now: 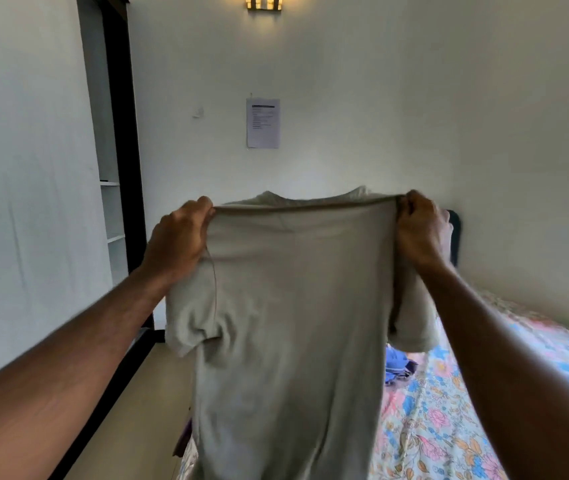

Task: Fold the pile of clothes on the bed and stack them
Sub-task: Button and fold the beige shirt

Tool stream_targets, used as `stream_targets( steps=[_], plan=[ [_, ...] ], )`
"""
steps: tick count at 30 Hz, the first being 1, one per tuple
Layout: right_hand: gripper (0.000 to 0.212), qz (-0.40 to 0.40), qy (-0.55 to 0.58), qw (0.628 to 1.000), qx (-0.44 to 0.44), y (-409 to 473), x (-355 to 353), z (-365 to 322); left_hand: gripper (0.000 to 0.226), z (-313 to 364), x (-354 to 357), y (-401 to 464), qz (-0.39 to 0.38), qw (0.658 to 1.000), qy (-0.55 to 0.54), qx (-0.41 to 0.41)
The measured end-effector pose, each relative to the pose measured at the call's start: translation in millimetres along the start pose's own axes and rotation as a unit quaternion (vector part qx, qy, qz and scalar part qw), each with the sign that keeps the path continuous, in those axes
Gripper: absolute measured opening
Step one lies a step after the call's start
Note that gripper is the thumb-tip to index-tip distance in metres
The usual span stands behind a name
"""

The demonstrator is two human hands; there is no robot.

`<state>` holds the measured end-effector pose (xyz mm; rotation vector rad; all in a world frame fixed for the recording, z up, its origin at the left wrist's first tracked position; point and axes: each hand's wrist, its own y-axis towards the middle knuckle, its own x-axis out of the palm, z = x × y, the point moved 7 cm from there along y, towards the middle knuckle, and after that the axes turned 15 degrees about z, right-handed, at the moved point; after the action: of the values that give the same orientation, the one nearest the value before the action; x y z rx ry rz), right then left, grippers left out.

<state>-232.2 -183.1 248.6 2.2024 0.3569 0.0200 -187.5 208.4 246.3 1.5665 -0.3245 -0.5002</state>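
Both hands hold a pale T-shirt up by its shoulders.

The left hand (179, 233) and right hand (421, 226) each pinch a top corner of the grey T-shirt (293, 306), which hangs stretched in the air above the floral bed (449, 410); a blue garment (397, 367) lies behind it. This looks like the shake-out before folding; next it should be laid flat on the bed, sleeves turned in.

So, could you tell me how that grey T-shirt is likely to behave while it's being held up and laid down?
Probably floppy: the grey T-shirt hangs limp from the left hand and right hand, sleeves drooping. Likely light, since a pinch at each shoulder carries it. It should crease easily when lowered onto the floral bedsheet.
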Motion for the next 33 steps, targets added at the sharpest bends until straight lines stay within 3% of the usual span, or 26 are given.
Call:
stream_targets(
  steps=[4, 8, 12, 18, 21, 27, 30, 33],
  plan=[
    [0.038, 0.117, 0.044, 0.991, -0.038, 11.5, -37.1, -33.6, 0.022, 15.8, -45.0, 39.2, 0.129, 0.990, 0.055, -0.032],
    [0.051, 0.115, 0.077, 0.976, -0.167, 35.5, -69.6, -60.1, 0.040, -3.3, -79.0, 65.9, 0.138, 0.986, 0.070, -0.065],
    [0.055, 0.116, 0.107, 0.960, -0.233, 56.2, -117.6, -84.8, 0.055, 1.1, -107.2, 97.0, 0.095, 0.990, -0.101, -0.031],
    [0.064, 0.114, 0.112, 0.958, -0.240, 110.2, -169.8, -124.1, 0.065, 6.0, -134.2, 167.0, 0.048, 0.959, -0.247, -0.131],
    [0.059, 0.068, 0.108, 0.959, -0.252, 118.9, -169.4, -128.6, 0.064, -0.6, -120.3, 175.9, -0.039, 0.938, -0.295, -0.179],
    [0.040, -0.040, 0.053, 0.964, -0.258, 68.5, -98.0, -46.4, 0.027, -22.7, -35.4, 67.6, -0.176, 0.895, -0.303, -0.275],
    [0.036, -0.098, 0.018, 0.966, -0.239, -4.4, -44.4, 36.3, 0.030, -18.4, 22.4, -34.1, -0.198, 0.926, -0.214, -0.239],
    [0.049, -0.148, 0.000, 0.972, -0.183, -85.6, -11.6, 116.7, 0.031, -21.8, 60.2, -144.9, -0.201, 0.935, -0.152, -0.249]
  ],
)
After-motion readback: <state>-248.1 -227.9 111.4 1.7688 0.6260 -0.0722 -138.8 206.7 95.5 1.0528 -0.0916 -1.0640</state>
